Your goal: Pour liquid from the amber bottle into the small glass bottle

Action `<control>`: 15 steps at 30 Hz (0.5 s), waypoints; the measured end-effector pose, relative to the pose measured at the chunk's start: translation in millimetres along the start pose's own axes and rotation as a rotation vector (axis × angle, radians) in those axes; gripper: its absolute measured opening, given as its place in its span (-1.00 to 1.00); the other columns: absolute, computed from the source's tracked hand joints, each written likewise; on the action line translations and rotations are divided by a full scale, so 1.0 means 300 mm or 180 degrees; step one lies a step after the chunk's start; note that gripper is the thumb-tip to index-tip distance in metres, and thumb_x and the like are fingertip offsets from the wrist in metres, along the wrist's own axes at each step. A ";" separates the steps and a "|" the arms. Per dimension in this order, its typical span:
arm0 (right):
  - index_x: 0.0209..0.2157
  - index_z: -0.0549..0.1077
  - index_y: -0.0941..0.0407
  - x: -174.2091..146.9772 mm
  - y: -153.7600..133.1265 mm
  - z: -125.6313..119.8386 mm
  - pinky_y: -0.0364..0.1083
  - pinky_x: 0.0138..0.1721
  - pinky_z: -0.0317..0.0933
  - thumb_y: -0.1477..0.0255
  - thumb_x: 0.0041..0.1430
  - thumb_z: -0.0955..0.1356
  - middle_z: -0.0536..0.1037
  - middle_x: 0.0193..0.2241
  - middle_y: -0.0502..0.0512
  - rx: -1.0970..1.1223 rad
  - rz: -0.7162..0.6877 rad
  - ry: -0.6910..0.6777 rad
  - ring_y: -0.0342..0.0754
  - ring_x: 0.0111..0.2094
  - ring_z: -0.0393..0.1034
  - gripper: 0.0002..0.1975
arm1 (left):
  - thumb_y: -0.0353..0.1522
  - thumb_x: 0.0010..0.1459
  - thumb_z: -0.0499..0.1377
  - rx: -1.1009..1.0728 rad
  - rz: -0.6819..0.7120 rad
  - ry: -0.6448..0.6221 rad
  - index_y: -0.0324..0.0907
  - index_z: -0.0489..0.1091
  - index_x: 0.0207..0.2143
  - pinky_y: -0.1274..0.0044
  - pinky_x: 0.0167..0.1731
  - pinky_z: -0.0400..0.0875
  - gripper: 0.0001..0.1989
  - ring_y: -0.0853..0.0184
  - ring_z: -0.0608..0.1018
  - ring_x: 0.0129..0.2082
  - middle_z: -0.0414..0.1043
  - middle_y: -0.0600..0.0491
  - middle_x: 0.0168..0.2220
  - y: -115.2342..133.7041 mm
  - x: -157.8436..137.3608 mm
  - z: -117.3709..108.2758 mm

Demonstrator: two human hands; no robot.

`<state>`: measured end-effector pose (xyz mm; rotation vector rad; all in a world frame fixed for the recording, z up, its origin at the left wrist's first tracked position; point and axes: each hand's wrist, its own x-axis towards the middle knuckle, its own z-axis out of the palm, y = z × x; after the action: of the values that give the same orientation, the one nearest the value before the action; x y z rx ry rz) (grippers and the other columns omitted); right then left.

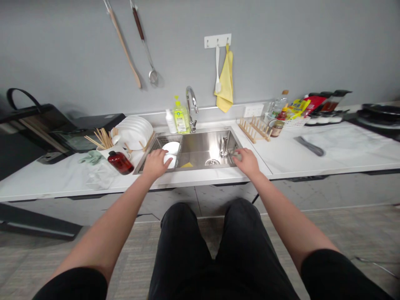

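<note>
My left hand (155, 163) rests over the front left corner of the steel sink (200, 143), its fingers apart. Close to its fingertips are white bowls (171, 147) in the wire basket (159, 141) at the sink's left side; their lower parts are hidden. At the right front corner, my right hand (247, 161) lies across the rim with thumb and fingers apart. Beside those fingers, inside the sink, is a small clear object (231, 152), too blurred to name. A yellow sponge or cloth piece (187, 165) lies on the sink floor.
Behind the sink stand a faucet (191, 106) and a yellow-green soap bottle (181, 118). Left are racked white plates (133, 131), chopsticks (104, 138) and a red-brown bottle (120, 162). Right are a wooden rack (254, 129), a jar (276, 128) and a dark utensil (309, 146).
</note>
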<state>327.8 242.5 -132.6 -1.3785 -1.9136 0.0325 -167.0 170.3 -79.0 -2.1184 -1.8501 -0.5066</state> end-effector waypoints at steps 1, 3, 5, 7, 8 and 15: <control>0.20 0.65 0.21 0.018 0.009 0.014 0.27 0.28 0.39 0.19 0.41 0.43 0.70 0.12 0.46 -0.0278 -0.0038 -0.0114 0.41 0.17 0.54 -0.51 | -0.03 0.54 0.08 -0.0069 -0.0169 -0.0010 -0.18 0.50 0.39 0.06 0.41 0.34 -0.40 -0.18 0.50 0.40 0.54 -0.31 0.36 0.037 -0.012 0.057; 0.33 0.56 0.23 0.028 0.025 0.043 0.32 0.39 0.31 0.13 0.48 0.39 0.59 0.33 0.51 -0.0636 -0.0038 -0.0325 0.48 0.35 0.40 -0.41 | -0.02 0.55 0.08 -0.0128 -0.0534 0.0038 -0.17 0.42 0.48 -0.02 0.48 0.23 -0.35 -0.21 0.39 0.52 0.44 -0.35 0.47 0.081 -0.039 0.155; 0.42 0.49 0.21 0.018 0.038 0.067 0.34 0.43 0.26 0.08 0.53 0.35 0.50 0.44 0.49 -0.0786 -0.0052 -0.0436 0.48 0.44 0.31 -0.35 | 0.01 0.55 0.08 -0.0140 -0.0727 0.0136 -0.19 0.36 0.53 -0.10 0.53 0.11 -0.29 -0.25 0.29 0.59 0.38 -0.37 0.53 0.089 -0.059 0.220; 0.45 0.46 0.19 0.011 0.050 0.082 0.33 0.43 0.24 0.05 0.56 0.32 0.49 0.46 0.46 -0.0814 -0.0136 -0.0499 0.45 0.45 0.30 -0.34 | 0.04 0.55 0.07 -0.0163 -0.0769 0.0213 -0.21 0.34 0.55 -0.14 0.54 0.07 -0.26 -0.27 0.25 0.61 0.36 -0.38 0.54 0.076 -0.068 0.252; 0.45 0.46 0.18 0.010 0.056 0.086 0.32 0.43 0.24 0.04 0.57 0.31 0.51 0.44 0.46 -0.0805 -0.0178 -0.0538 0.44 0.44 0.31 -0.34 | 0.04 0.55 0.07 -0.0181 -0.0767 0.0228 -0.21 0.34 0.55 -0.13 0.54 0.08 -0.25 -0.27 0.25 0.61 0.37 -0.38 0.53 0.067 -0.069 0.260; 0.43 0.50 0.17 0.026 0.070 0.093 0.31 0.41 0.27 -0.01 0.59 0.29 0.60 0.35 0.46 -0.0836 -0.0035 -0.0631 0.44 0.37 0.41 -0.33 | 0.04 0.55 0.06 -0.0196 -0.0777 0.0187 -0.26 0.42 0.49 -0.10 0.49 0.20 -0.28 -0.28 0.32 0.56 0.43 -0.39 0.48 0.041 -0.060 0.263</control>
<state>327.2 268.5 -157.1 -1.5870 -2.1496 -0.0942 -151.0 186.7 -157.6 -1.9015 -2.0959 -0.6811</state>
